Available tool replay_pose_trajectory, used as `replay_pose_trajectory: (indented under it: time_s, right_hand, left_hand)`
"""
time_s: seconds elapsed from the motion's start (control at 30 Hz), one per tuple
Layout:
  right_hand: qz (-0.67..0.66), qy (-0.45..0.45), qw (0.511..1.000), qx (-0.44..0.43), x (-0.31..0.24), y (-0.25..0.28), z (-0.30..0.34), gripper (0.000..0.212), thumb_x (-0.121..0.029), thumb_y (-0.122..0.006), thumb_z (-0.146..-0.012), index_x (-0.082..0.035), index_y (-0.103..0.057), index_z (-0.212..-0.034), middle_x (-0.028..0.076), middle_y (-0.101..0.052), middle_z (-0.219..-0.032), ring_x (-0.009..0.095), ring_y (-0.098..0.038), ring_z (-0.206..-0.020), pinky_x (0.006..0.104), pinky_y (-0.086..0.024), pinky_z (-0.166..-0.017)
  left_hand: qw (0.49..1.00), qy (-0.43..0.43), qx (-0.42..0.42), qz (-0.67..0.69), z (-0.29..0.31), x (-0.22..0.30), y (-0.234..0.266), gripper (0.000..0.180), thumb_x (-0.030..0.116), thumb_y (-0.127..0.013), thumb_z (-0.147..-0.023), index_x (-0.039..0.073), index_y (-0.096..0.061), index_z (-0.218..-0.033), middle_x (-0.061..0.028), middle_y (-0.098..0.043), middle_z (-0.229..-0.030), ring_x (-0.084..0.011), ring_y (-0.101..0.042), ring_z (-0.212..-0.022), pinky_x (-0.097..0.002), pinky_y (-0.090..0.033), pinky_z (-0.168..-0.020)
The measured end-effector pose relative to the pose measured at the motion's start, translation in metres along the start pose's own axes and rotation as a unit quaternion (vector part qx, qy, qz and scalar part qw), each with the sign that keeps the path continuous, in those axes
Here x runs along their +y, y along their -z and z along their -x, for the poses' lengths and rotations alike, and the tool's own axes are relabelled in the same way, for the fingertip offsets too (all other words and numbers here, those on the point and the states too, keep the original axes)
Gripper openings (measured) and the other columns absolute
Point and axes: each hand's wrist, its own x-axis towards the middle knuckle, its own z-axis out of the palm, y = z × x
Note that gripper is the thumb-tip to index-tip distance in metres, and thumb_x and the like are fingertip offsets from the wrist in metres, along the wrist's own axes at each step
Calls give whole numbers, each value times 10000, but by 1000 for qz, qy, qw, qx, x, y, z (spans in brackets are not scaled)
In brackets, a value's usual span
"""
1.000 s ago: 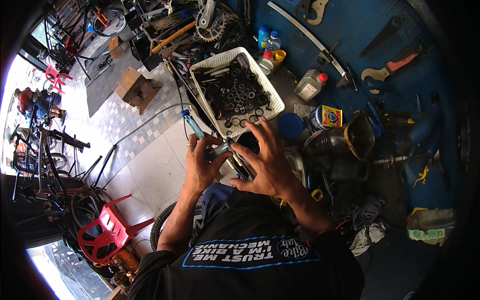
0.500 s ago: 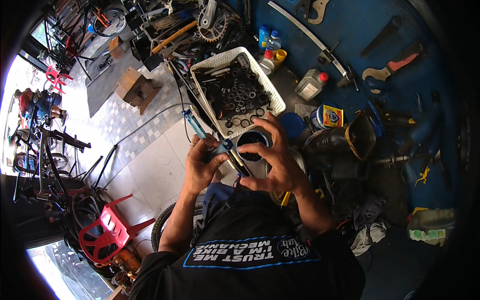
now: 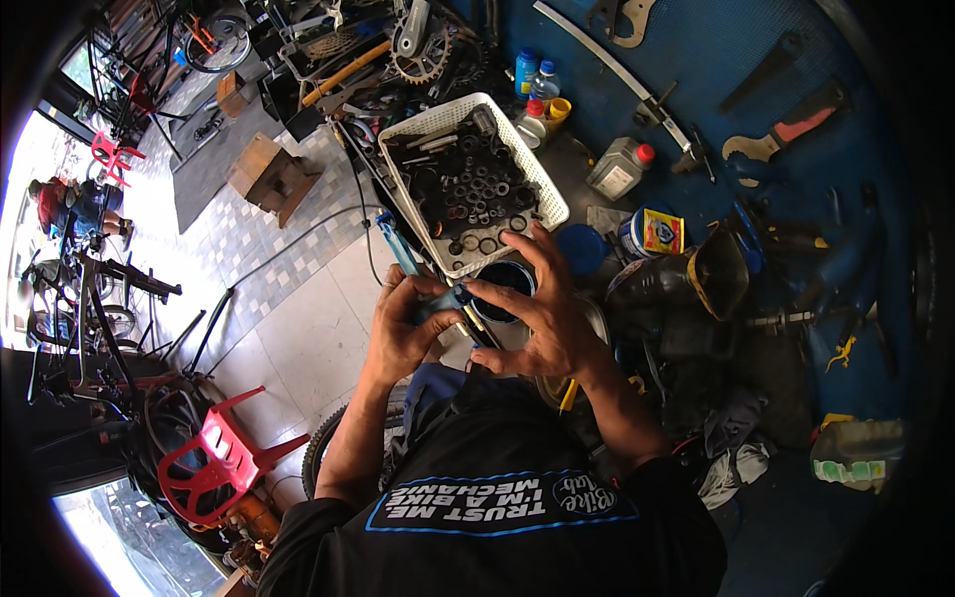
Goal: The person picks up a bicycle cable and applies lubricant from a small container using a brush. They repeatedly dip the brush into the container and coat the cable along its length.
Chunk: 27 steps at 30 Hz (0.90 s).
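Red chair [image 3: 227, 453], lower left; grey bottle [image 3: 614, 177], upper right.

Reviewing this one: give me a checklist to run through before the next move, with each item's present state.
1. Left hand gripping the tube: ok, it is pinched between thumb and fingers.
2. Right hand touching the tube's end: cannot tell; the index fingertip is right at it, but contact is unclear.
3. Blue bar joined to the tube: cannot tell; the left fingers cover the spot between them.
4. Loose parts contained: ok, they lie in the tray.
5. Tub covered: not ok, it is open.
6. Gray bottle capped: ok, red cap on.
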Motion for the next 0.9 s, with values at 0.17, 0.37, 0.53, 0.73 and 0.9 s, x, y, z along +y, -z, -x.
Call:
replay_pose_trajectory:
  time_s: [0.17,0.37,0.53,0.73,0.9]
  right_hand:
    - [-26,-5,1000,-12,0,3,4,680,-603,-903,-741,-259,-775,-1313,231,-390,-1639,508,-232,-1587,639,-218,-1288]
    - [-243,-47,969,-16,13,0,13,880,-694,-855,-766,-148,-697,-1438,218,-342,-1663,431,-260,-1597,591,-181,-1297]
    - [-341,-49,937,-53,9,-9,14,1050,-759,-811,-800,-115,-568,-1592,240,-313,-1674,401,-254,-1600,578,-171,-1300]
    - [-128,-18,991,-42,-2,-19,17,1010,-640,-875,-773,-125,-573,-1588,233,-318,-1690,442,-211,-1604,588,-175,-1307]
    - [-89,-23,995,-50,-12,-14,11,951,-616,-894,-766,-140,-624,-1543,239,-362,-1650,472,-214,-1590,605,-196,-1297]
  left_hand:
    - [1000,-11,11,-20,-1,-3,2,387,198,-932,-854,21,-683,-1093,-104,-596,-1151,-267,-621,-1047,-387,-534,-901]
    - [999,-20,11,-34,-6,-4,3,420,171,-954,-807,29,-685,-1097,-110,-607,-1097,-282,-630,-1037,-388,-537,-873]
    - [992,-11,72,-99,-5,4,-4,422,129,-975,-764,40,-672,-1043,-115,-605,-1082,-296,-620,-999,-404,-533,-841]
    - [980,-57,91,-166,-6,10,-7,399,87,-960,-762,38,-668,-1030,-135,-601,-1099,-311,-615,-978,-420,-534,-822]
    - [963,-74,99,-239,-2,11,-5,368,71,-927,-795,17,-692,-1074,-153,-601,-1106,-336,-637,-988,-444,-553,-832]
